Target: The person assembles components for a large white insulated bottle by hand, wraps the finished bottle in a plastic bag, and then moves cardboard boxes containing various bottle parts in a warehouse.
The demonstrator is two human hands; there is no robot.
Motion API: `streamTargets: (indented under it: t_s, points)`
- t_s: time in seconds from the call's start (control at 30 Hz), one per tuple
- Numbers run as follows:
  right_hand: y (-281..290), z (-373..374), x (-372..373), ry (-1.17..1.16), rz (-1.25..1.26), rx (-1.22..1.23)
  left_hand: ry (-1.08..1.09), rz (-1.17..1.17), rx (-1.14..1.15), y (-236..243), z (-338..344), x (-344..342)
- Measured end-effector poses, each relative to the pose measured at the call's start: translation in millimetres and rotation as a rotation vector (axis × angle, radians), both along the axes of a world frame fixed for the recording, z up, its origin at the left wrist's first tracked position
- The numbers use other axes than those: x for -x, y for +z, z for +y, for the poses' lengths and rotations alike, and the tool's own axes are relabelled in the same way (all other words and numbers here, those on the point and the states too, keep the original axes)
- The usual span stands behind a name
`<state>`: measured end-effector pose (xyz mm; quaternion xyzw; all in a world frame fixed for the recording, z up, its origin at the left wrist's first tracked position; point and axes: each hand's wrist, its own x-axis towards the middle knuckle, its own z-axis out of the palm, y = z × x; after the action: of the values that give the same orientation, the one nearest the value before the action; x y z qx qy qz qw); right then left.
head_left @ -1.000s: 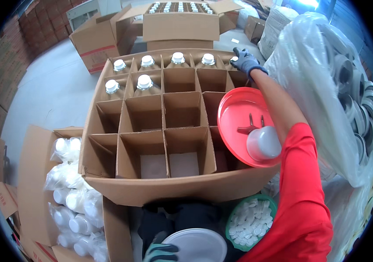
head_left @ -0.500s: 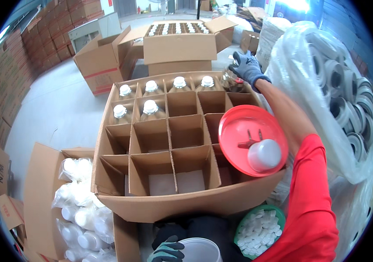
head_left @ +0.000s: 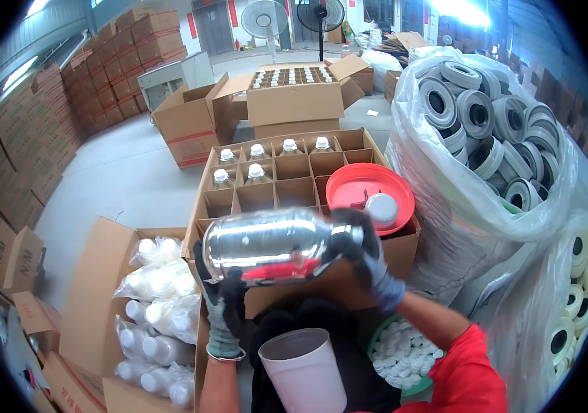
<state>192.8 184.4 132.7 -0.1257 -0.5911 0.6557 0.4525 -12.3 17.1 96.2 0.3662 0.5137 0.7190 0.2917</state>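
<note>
A mirror-bright silvered glass flask liner (head_left: 263,242) lies sideways across the front of the divided carton (head_left: 273,297), held in the air. My left hand (head_left: 224,299), in a grey-green glove, is closed round its wide base end. Around the narrow neck at the other end, my right hand (head_left: 366,255) is closed in a dark blue-grey glove, blurred by motion. Several white-capped liners (head_left: 256,171) stand in the carton's far cells. On its right side rests a round red tray (head_left: 339,196) with a whitish cup (head_left: 381,210) and a small dark-red pronged piece in it.
A white tub (head_left: 304,372) stands at my lap. Beside it, a green basket (head_left: 371,344) holds small white pieces. Bagged white cups (head_left: 160,310) fill a carton at left. A large plastic sack (head_left: 438,234) of grey rings stands at right. Another filled carton (head_left: 294,103) is farther back.
My right hand has come back from the carton's far right corner with the flask liner. My left hand has risen from beside the tub onto the liner's base. The view has shifted.
</note>
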Motion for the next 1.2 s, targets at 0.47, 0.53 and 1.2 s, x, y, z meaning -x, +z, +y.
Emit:
streamTargets:
  t_s: [0.47, 0.53, 1.2]
  points:
    - [-85.3, -91.0, -90.8, 0.146, -0.47, -0.541, -0.293, 0.269, 0.204, 15.3, -58.2, 9.1]
    - [-98.8, -123.4, -124.8, 0.24, -0.501, -0.661, -0.137, 0.345, 0.329, 0.2, -111.0, 1.0]
    - [-28.0, -127.5, -7.2, 0.53, -0.002, -0.514, -0.14, 0.411, 0.624, -187.0, -253.1, -11.9]
